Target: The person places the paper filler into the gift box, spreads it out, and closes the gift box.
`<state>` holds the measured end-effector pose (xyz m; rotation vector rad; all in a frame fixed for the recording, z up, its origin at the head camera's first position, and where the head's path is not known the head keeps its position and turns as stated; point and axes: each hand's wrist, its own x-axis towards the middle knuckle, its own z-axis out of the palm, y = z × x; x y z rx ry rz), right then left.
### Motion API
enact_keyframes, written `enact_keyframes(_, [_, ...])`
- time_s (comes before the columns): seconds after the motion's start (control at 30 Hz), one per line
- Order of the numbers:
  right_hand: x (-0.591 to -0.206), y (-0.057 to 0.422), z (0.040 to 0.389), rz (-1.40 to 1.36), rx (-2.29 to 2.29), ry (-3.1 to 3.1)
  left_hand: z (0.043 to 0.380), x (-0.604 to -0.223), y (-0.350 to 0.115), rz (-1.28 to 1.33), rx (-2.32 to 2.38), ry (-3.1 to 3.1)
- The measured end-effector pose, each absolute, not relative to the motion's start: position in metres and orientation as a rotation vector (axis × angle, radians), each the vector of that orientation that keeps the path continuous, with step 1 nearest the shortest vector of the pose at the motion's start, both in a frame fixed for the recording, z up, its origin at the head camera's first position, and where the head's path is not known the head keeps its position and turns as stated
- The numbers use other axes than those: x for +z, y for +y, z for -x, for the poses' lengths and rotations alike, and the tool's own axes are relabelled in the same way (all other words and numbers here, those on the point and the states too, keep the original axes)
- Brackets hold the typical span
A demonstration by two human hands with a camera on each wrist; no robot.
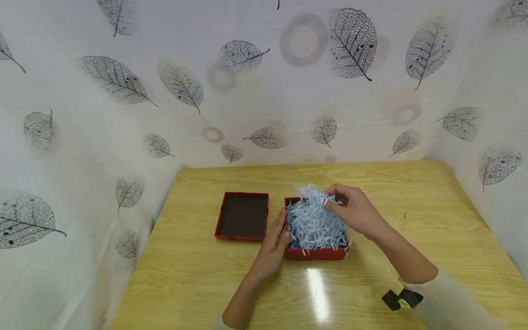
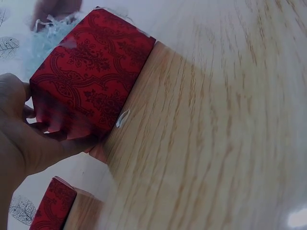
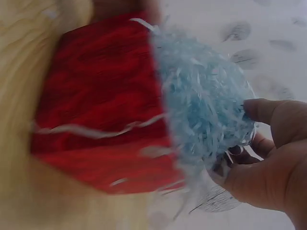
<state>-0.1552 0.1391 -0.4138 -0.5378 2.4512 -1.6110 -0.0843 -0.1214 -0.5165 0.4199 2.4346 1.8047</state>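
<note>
Fingers (image 3: 261, 111) of the right hand (image 1: 356, 211) close about a tuft of pale blue paper shreds (image 1: 315, 224) — thumb on one side, fingertips on the other — at the upper right corner of a red box (image 1: 315, 254). The box stands just right of centre in the lower half of the head view, on a wood-grained desk (image 1: 185, 284); the shreds fill it and heap above its rim, a few strands hanging over the front wall. The left hand (image 1: 274, 243) rests along the box's left wall, its fingers extended and close together, the thumb a little apart from them. The left wrist view shows a dark scrolling pattern on the red sides. Left of the box, apart from it, lies a shallow red tray (image 1: 242, 215) with a dark interior. At lower right, a pale sleeve (image 1: 449, 298) carries a small black piece (image 1: 402, 299) at its cuff. Behind the desk — across the upper frame — hangs a whitish cloth (image 1: 255, 101) printed with skeleton leaves.
</note>
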Motion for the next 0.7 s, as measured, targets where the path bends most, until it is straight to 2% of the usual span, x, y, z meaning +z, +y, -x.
enact_keyframes(0.1, [-0.429,0.144,0.153,0.542,-1.471,2.503,0.084,-0.516,-0.121,-0.412,1.802,2.437])
enact_keyframes(0.17, [-0.426,0.148,0.153,0.589,-1.419,2.496,0.083,-0.516,-0.121,-0.413,1.803,2.441])
enact_keyframes(0.47, [-0.369,0.163,0.157,0.591,-1.482,2.343,0.084,-0.518,-0.122,-0.420,1.797,2.435])
enact_keyframes(0.57, [-0.376,0.153,0.162,0.557,-1.595,2.104,0.084,-0.518,-0.122,-0.442,1.817,2.444])
enact_keyframes(0.7, [-0.406,0.130,0.171,0.482,-1.609,1.849,0.085,-0.520,-0.122,-0.467,1.834,2.452])
